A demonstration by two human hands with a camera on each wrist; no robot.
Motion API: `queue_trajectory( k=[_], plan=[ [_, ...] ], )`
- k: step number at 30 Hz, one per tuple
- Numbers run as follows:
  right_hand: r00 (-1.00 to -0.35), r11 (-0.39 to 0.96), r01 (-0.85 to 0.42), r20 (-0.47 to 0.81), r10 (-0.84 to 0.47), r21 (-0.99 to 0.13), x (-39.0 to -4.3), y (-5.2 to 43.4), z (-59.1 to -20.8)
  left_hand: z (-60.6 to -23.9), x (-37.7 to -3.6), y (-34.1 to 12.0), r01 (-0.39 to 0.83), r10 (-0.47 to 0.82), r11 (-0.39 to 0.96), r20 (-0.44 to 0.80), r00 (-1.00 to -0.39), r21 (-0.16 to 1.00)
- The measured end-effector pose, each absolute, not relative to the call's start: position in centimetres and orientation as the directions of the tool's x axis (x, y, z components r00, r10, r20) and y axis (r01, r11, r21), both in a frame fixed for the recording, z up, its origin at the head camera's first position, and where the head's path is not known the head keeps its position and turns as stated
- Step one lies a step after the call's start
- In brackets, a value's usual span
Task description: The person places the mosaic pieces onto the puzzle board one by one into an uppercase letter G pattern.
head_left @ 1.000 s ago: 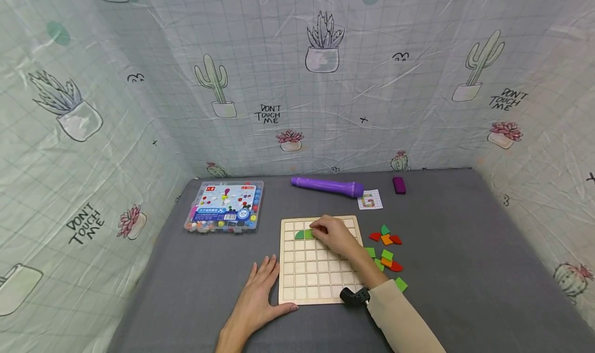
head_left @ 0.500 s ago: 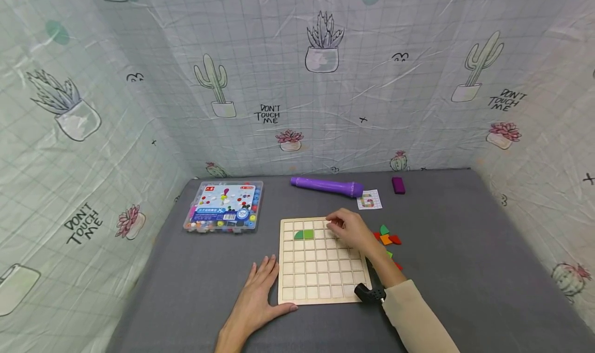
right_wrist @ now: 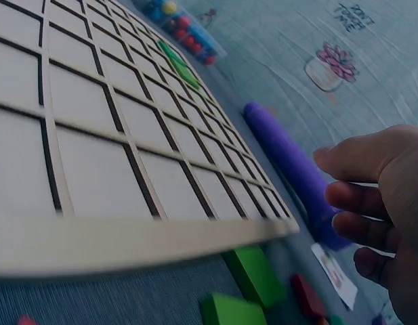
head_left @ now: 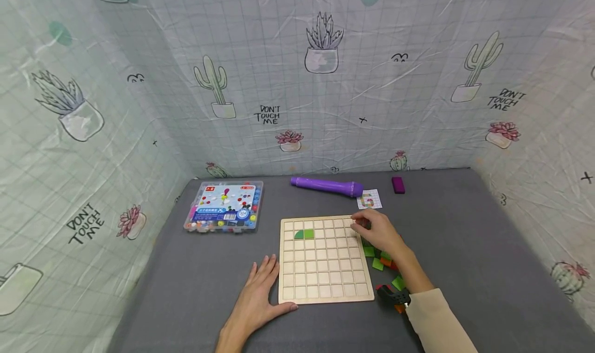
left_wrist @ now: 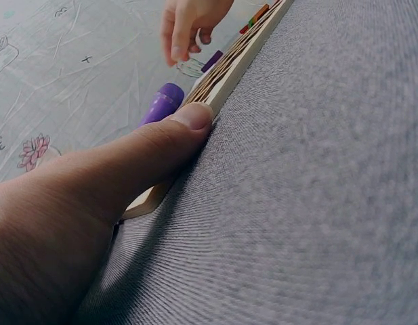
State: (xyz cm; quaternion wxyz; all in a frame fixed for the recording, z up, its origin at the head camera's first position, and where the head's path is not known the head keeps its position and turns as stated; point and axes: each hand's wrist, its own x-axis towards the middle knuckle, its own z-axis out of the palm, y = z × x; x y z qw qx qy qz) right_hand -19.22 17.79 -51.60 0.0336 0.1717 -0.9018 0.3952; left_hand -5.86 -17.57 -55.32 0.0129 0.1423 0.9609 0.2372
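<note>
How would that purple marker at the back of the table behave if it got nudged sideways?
The purple marker lies on its side and looks round, so it would probably roll. The grey cloth under it might slow that. It looks like stiff plastic, likely light.

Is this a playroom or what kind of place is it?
Probably a small tabletop play corner: a grey cloth-covered table hemmed by cactus-print sheets, with a wooden grid puzzle board and a clear plastic box of coloured beads.
</note>
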Motion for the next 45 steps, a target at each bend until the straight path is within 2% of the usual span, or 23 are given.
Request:
queue_trajectory(
  k=[9, 21, 34, 45],
  plan=[
    [-0.957, 0.681, -0.292, 0.203, -0.209, -0.672, -18.0, 21.6, -52.1, -55.4, -6.0, -17.6, 0.273, 0.285, 0.846, 0.045, -0.958, 0.458],
    [-0.968, 0.754, -0.248, 0.191, -0.164, -0.608, -16.6, 24.3, -53.2, -55.4, -5.9, -17.6, 0.27, 0.284, 0.852, 0.037, -0.958, 0.448],
    [-0.988, 0.802, -0.153, 0.113, -0.107, -0.577, -15.9, 25.4, -53.8, -55.4, -5.9, -17.7, 0.262, 0.276, 0.857, 0.034, -0.961, 0.444],
    [-0.987, 0.807, -0.159, 0.118, -0.112, -0.568, -16.2, 25.4, -53.9, -55.3, -5.9, -17.6, 0.261, 0.275, 0.854, 0.036, -0.961, 0.451]
  ],
)
